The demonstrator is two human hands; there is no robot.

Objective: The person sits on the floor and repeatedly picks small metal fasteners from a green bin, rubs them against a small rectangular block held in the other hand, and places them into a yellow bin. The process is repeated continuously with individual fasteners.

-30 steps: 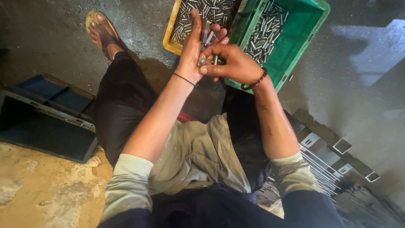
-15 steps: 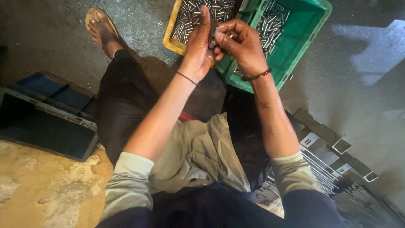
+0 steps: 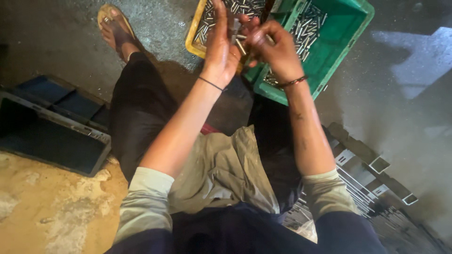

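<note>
Above the two crates, at the top of the head view — both hands raised and working together on one small metal piece [image 3: 235,29].

Left hand [image 3: 220,44]: palm turned inward, fingers extended upward, thumb side pressed to the piece; it appears to serve as the steadying side. Whether the fingers fully close on the piece cannot be told. Thin black band at the wrist.

Right hand [image 3: 277,47]: fingers curled, tips pinched at the piece from the other side, apparently the working grip. Dark beaded bracelet at the wrist.

Metal piece: short, slim, cylindrical, dull silver-grey; held roughly upright between the hands, just over the gap where the crates meet. Detail too small to read further.

Yellow crate [image 3: 194,37]: on the floor, left of the green one, filled with loose pins of the same silvery kind — set within arm's reach, it seems, for easy picking.

Green crate [image 3: 339,51]: touching or just beside the yellow one, likewise holding loose silvery pins along its bottom.

Surroundings: dark blue trays [image 3: 52,136] at the person's left; stacked metal channel strips [image 3: 367,183] at the right; sandalled foot [image 3: 115,26] stretched toward the yellow crate.
</note>
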